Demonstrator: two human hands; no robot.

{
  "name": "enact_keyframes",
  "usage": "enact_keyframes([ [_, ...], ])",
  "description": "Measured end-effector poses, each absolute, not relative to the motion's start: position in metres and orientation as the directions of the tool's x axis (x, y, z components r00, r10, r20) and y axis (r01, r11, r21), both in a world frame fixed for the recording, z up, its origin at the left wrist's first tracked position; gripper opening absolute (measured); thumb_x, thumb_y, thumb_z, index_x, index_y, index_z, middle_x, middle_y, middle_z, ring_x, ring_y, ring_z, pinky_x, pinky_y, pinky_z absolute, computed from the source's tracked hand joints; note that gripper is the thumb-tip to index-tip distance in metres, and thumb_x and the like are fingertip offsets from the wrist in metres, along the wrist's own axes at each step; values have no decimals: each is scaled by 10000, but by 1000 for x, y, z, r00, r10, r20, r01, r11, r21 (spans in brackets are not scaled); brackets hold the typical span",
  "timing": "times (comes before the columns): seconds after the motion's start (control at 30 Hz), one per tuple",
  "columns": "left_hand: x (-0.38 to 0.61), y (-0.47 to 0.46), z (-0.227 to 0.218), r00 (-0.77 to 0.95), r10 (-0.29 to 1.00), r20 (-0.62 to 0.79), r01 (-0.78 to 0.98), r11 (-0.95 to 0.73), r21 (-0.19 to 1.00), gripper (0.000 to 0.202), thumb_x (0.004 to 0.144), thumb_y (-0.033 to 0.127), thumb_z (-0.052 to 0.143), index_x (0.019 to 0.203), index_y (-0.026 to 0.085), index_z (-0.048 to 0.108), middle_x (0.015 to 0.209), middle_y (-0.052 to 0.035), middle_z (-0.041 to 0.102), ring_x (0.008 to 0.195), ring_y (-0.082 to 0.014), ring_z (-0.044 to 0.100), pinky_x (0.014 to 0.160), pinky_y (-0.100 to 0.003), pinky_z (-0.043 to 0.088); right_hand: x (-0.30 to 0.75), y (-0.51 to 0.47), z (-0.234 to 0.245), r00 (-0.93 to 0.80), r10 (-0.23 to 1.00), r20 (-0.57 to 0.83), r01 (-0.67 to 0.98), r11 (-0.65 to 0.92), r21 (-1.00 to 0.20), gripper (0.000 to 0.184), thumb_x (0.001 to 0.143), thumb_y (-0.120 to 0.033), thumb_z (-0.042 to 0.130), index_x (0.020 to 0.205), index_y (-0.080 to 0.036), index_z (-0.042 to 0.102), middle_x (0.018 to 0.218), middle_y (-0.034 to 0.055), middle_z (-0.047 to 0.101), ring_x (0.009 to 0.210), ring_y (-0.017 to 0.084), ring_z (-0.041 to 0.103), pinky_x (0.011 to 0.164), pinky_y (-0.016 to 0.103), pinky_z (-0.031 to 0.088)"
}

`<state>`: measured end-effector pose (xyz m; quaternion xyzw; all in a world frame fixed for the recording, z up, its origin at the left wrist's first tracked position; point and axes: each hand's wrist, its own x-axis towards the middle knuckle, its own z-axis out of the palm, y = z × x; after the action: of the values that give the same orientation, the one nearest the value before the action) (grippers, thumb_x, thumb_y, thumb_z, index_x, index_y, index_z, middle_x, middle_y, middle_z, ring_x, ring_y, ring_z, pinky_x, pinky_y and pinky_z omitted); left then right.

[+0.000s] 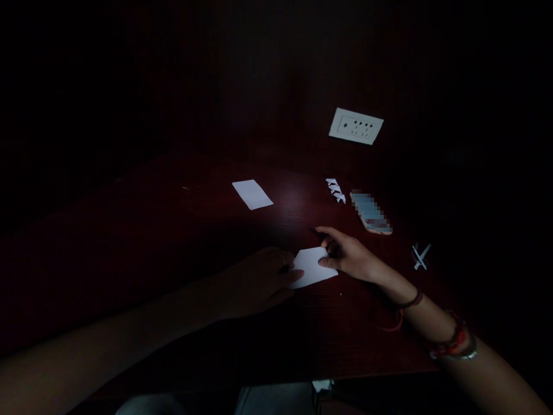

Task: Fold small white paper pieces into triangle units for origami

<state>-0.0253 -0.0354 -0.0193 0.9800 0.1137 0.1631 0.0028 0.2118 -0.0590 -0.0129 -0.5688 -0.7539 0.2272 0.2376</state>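
A small sheet of white paper point(310, 266) is held low over the dark red table, its upper left corner looking cut off or folded. My left hand point(263, 279), in shadow and wearing a ring, grips its left edge with the thumb on top. At the right edge my right hand point(345, 253) pinches it, thumb on the upper face and index finger stretched out beyond. The fingertips under the paper are hidden. Farther back lies a second piece of white paper point(253, 194), flat and apart from both hands.
A row of small folded paper pieces point(335, 190) lies beside a phone point(371, 213) with a blurred screen. Crossed white strips point(420, 256) rest to the right of my right wrist. A wall socket point(356, 126) is behind. The table's front edge point(367, 376) runs near my legs.
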Motion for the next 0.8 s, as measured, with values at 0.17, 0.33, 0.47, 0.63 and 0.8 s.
enact_keyframes([
  [0.17,-23,-36,-19,923,223,315,218,-975,49,291,839,263,419,1107,170,484,1075,-112,482,964,-213,475,801,-356,409,207,-59,-11,-281,946,163,771,323,-549,616,666,-234,621,1226,-195,367,984,70,513,911,182,501,802,356,417],
  [0.33,-20,-37,-24,911,228,343,242,-970,4,277,839,249,405,1088,168,495,1049,-110,495,947,-222,485,794,-370,410,202,-61,-9,-292,951,99,780,297,-552,546,694,-199,587,1203,-200,388,810,23,538,765,154,523,721,322,439],
  [0.47,-20,-38,-26,912,240,331,261,-965,-19,280,835,264,415,1091,177,488,1083,-106,477,962,-225,475,805,-373,401,201,-62,-7,-289,946,148,800,324,-505,574,688,-229,602,1213,-185,377,995,76,511,938,197,483,833,368,397],
  [0.63,-19,-40,-23,912,245,328,264,-965,-12,252,837,251,406,1053,165,504,1006,-105,507,930,-221,491,780,-367,409,200,-62,-6,-305,944,127,793,326,-515,587,701,-240,595,1232,-166,359,1022,92,508,891,182,501,803,353,426],
  [0.8,-17,-41,-24,913,234,335,261,-965,-36,241,833,254,413,1033,166,516,1005,-105,507,920,-219,488,782,-368,405,199,-63,-6,-322,933,161,802,359,-477,577,721,-262,578,1242,-173,349,1050,96,495,973,205,466,854,382,400],
])
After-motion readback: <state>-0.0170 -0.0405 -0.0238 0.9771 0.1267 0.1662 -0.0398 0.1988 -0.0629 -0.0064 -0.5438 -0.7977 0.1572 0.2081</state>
